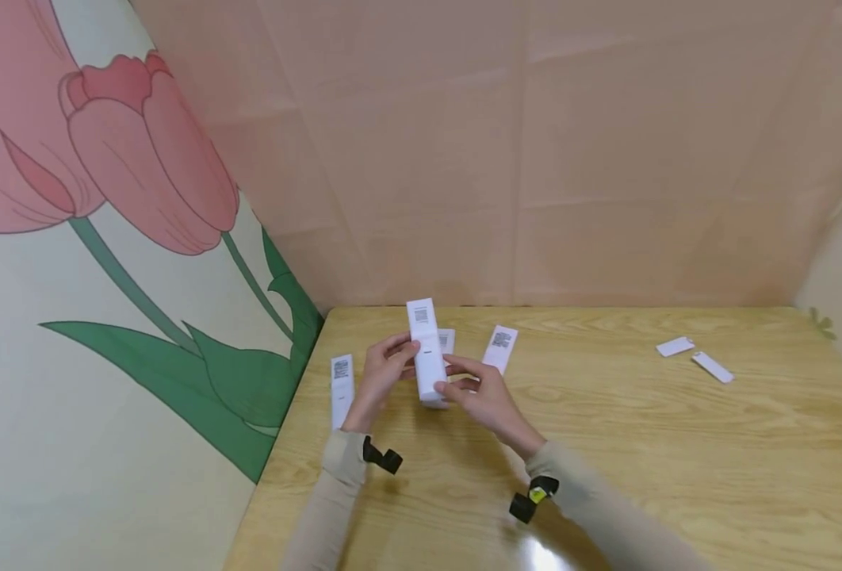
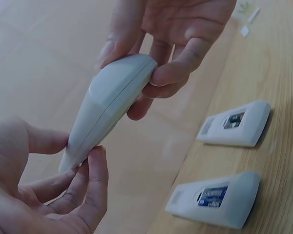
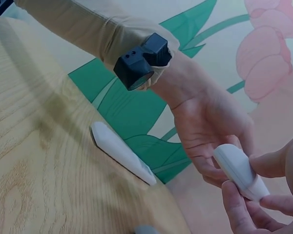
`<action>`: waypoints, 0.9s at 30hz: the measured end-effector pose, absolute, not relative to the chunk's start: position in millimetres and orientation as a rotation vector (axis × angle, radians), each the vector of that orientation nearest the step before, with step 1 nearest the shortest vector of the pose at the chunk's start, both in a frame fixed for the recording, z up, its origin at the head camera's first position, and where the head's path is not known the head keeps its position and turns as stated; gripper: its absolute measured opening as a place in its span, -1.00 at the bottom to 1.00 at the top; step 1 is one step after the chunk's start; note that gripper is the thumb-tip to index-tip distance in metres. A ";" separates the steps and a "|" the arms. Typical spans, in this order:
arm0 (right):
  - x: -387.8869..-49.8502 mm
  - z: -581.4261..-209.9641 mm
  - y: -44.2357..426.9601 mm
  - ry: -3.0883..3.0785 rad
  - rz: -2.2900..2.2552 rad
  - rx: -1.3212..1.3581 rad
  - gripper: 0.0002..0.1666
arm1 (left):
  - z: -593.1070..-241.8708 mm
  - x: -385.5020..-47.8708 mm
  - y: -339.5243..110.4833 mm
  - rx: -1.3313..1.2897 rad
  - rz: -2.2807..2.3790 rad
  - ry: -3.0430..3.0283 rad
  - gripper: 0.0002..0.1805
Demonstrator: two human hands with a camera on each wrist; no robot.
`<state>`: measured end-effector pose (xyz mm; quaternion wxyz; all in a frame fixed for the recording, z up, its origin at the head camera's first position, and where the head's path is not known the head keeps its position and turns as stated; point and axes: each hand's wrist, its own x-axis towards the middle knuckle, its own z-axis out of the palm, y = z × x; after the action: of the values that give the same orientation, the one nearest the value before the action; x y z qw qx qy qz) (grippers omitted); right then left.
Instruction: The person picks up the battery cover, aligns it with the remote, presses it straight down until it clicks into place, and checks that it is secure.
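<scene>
A white remote-like device (image 1: 428,361) is held up above the table, tilted, with a printed code on its upper end. My left hand (image 1: 384,373) pinches its left side, and my right hand (image 1: 488,400) grips its lower right part. The left wrist view shows the device (image 2: 107,102) side-on, the left hand (image 2: 58,185) at its narrow end and the right hand (image 2: 176,46) at its thicker end. From the right wrist, the device (image 3: 239,170) appears between the left hand (image 3: 212,122) and the right hand (image 3: 273,195).
Similar devices lie on the table (image 1: 606,444): one at left (image 1: 342,388), one behind the held device (image 1: 446,339), one to its right (image 1: 501,346). One (image 2: 234,124) has an open compartment; another (image 2: 215,200) shows blue batteries. Two small white pieces (image 1: 675,346) (image 1: 713,367) lie right.
</scene>
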<state>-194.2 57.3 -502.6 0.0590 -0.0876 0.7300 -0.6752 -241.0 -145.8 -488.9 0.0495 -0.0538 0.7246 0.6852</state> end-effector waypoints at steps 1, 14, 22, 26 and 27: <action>-194.5 -502.7 55.6 2.215 -2.035 -0.265 -0.33 | -488.9 -241.6 -147.9 -0.169 2.088 2.210 -0.52; -201.4 -508.2 32.6 2.203 -1.986 -0.321 -0.31 | -491.3 -242.7 -168.8 -0.259 2.076 2.293 -0.54; -214.0 -526.2 10.7 2.250 -2.004 -0.332 -0.36 | -503.6 -247.3 -182.6 -0.357 2.089 2.339 -0.59; -218.7 -532.4 1.0 2.272 -1.989 -0.324 -0.38 | -509.3 -250.6 -189.3 -0.403 2.053 2.373 -0.59; -219.4 -533.0 -0.6 2.279 -1.982 -0.326 -0.38 | -510.5 -251.2 -190.5 -0.409 2.047 2.380 -0.59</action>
<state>-219.4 -0.6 -533.0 0.0515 -0.1073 0.7492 -0.6516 -251.2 -190.5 -510.5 -0.0124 -0.1293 0.7517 0.6466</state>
